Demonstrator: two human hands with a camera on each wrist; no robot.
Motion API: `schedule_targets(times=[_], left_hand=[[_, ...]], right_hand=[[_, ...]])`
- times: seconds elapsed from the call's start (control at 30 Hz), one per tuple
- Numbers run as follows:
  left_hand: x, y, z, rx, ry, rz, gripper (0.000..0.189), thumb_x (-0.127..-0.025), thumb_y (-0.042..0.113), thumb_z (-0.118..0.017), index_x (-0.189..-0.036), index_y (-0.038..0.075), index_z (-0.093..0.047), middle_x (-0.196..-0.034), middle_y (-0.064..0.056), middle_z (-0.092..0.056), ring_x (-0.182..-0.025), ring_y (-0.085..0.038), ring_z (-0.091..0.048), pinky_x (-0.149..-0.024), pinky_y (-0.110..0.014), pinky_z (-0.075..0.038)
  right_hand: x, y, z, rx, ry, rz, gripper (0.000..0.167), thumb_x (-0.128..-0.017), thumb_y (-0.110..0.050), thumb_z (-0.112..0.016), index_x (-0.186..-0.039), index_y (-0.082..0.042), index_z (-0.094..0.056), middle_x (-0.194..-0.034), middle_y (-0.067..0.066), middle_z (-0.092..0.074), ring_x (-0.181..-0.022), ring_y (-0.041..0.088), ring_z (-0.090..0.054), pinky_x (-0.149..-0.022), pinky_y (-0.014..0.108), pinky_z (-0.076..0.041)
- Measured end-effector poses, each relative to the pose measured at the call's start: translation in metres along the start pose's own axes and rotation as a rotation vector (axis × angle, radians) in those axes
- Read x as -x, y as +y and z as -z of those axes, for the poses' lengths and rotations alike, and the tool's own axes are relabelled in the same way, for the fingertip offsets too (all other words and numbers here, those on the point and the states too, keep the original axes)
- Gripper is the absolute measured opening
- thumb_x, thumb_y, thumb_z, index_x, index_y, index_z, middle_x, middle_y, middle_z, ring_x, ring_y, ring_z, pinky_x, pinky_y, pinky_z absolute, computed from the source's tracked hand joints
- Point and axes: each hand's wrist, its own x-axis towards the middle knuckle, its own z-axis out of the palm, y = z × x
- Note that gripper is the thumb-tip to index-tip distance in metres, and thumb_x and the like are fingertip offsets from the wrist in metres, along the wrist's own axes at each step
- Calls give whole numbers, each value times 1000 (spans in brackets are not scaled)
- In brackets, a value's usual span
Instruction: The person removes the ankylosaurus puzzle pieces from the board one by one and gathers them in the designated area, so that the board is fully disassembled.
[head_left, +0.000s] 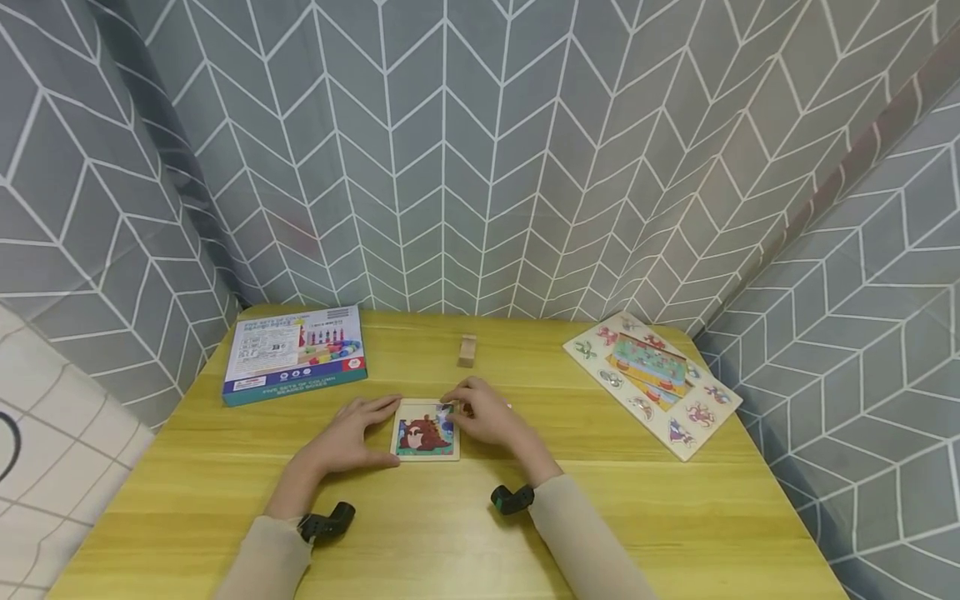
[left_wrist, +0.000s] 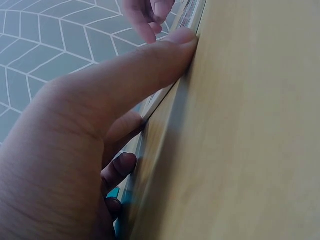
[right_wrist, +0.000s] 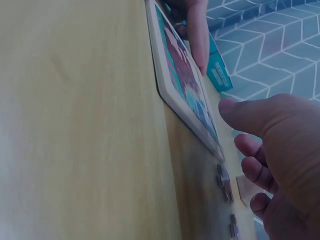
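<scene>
Counter here is yellow wood-grain, streaky, with a bit of sheen, and it's boxed in by grey curtain covered in white zigzag lines. The cloth comes right down to the back edge and closes in both sides too, with creases all over. Lower left there's some white fabric with a thin grid on it.

Small framed puzzle lies flat around the middle, picture of a red-brown spiky creature. The person's left hand is on its left side, thumb at the near corner, fingers at the far one, so that grip is spread wide and just steadying the frame. Right hand is over the far right corner, fingers loosely bent, thumb apart from them, so I'd call that grip relaxed. A couple of loose pieces sit on the wood just beside the frame.

Back left is a flat bead-set box; a little wooden block sits past the puzzle. Off right, a pale board of bug shapes lies at an angle, bright cards on top.
</scene>
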Motion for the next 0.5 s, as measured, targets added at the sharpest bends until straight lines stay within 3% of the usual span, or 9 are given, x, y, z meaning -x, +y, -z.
schedule_targets(times=[0.27,0.5], left_hand=[[-1,1,1,-6,-3,9,101,-80,57,-88,-163,18,-46,-169,-8,-41,-149,-50,-33,-114,-77,-32],[0,0,0,8,-2,8,101,-80,56,-89,-163,17,-46,-169,-8,-40,-150,-50,-31,-115,-76,-31]], right_hand=[[-2,-4,-8,22,-31,6,19,-103,-19,-72,-119,-13,-80,-125,9,-64,-114,25,-57,-97,39,-53],[-3,-7,-11,-3,-42,-44,17,-103,-16,-70,-117,-15,-79,-130,12,-61,-122,29,-55,-103,44,-51]])
